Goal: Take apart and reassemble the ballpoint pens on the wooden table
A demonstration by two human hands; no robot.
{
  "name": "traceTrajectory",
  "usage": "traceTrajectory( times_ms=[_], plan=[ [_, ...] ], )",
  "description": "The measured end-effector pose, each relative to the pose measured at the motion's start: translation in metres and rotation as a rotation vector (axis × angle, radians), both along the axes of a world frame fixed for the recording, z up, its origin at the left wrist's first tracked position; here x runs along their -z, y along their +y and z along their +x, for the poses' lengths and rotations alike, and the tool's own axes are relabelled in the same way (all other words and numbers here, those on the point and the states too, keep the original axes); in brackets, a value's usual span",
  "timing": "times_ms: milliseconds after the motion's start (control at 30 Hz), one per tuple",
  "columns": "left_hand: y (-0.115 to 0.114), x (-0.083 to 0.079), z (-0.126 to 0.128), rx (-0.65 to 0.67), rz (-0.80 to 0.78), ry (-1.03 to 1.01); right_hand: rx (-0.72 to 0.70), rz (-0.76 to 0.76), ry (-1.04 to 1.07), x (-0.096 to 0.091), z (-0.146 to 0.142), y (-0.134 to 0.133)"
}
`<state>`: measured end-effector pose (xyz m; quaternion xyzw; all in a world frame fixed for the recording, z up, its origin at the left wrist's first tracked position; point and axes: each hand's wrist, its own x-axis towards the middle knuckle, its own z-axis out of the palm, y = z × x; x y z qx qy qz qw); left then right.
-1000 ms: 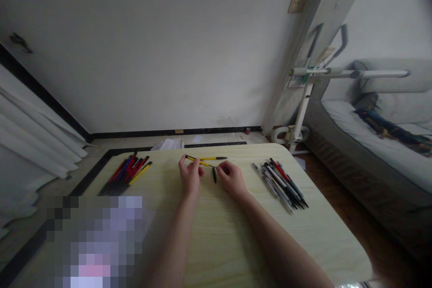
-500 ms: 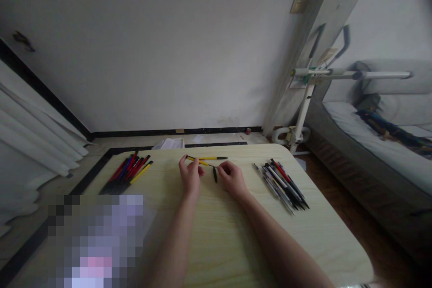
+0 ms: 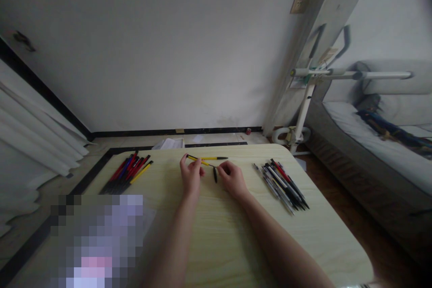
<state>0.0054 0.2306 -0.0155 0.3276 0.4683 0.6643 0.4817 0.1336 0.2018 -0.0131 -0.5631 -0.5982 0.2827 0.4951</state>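
Note:
My left hand (image 3: pixel 191 173) is closed on the yellow barrel of a pen (image 3: pixel 204 163), whose black end points up and left. A thin dark refill (image 3: pixel 211 166) sticks out of the barrel's right end. My right hand (image 3: pixel 232 177) pinches the far end of that refill between thumb and finger; the tip is hidden by the fingers. Between the hands a short black pen piece (image 3: pixel 215 175), tapered like a grip section, lies on the table. Behind them lies another yellow pen (image 3: pixel 216 158) with a black end, its left part covered by my left hand's pen.
On the left of the pale wooden table (image 3: pixel 219 243) lies a bunch of red, blue and yellow pens (image 3: pixel 130 171). Clear, black, white and red pens (image 3: pixel 281 184) lie on the right. A blurred-out patch (image 3: pixel 101 243) covers the near left. A wall (image 3: pixel 182 54) rises beyond.
My left hand and the yellow barrel have shifted very slightly to the right. My right hand, the black piece and the other pens stay where they were.

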Motion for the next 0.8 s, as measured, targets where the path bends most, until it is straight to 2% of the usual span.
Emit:
traceTrajectory(
  times_ms=[800],
  plan=[
    [0.0007,0.0012,-0.0006,-0.051,-0.019,-0.004,-0.001,-0.009,-0.003,0.0029,0.0017,0.0009]
  ],
)
